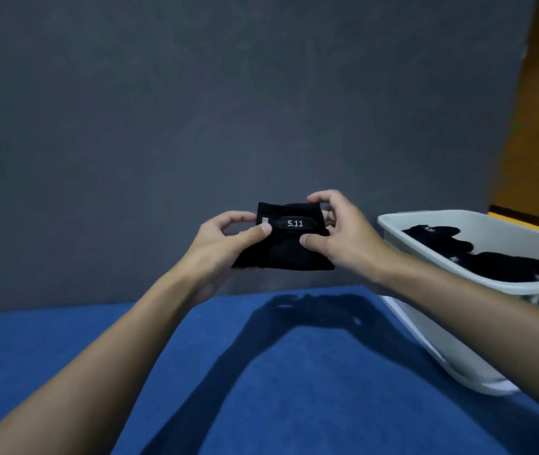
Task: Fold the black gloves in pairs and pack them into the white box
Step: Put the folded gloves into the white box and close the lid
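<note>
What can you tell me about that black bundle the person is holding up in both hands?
The folded black gloves form a compact, roughly rectangular bundle of soft dark fabric. A strap across the top reads 5.11 in white, with a small white tag at its left end. The left hand and right hand pinch it from either side, held in the air above the blue surface, left of the white box.

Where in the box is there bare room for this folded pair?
Bare floor shows along the box's far wall, behind the packed gloves. The near side is crowded with them. Both hands hold the folded pair left of the box.
</note>
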Demonstrator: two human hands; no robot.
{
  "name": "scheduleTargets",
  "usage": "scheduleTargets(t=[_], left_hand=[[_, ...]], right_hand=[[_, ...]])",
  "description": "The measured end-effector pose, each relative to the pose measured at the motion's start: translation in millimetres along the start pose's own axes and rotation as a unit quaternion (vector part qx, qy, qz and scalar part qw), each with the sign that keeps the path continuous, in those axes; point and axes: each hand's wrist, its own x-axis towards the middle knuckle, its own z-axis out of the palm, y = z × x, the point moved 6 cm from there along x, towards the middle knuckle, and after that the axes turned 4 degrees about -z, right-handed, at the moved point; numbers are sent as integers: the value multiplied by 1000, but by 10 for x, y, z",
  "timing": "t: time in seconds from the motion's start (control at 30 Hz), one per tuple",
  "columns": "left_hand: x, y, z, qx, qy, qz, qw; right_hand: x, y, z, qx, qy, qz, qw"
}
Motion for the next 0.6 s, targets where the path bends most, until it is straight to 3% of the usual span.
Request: scheduleTargets(t=[0.43,0.6], left_hand=[[51,820,1125,99,-154,98,978],[92,1034,1727,167,-213,138,953]], right_hand=[[-389,-278,-1137,107,18,59,992],[-530,-291,-1620,85,82,40,992]])
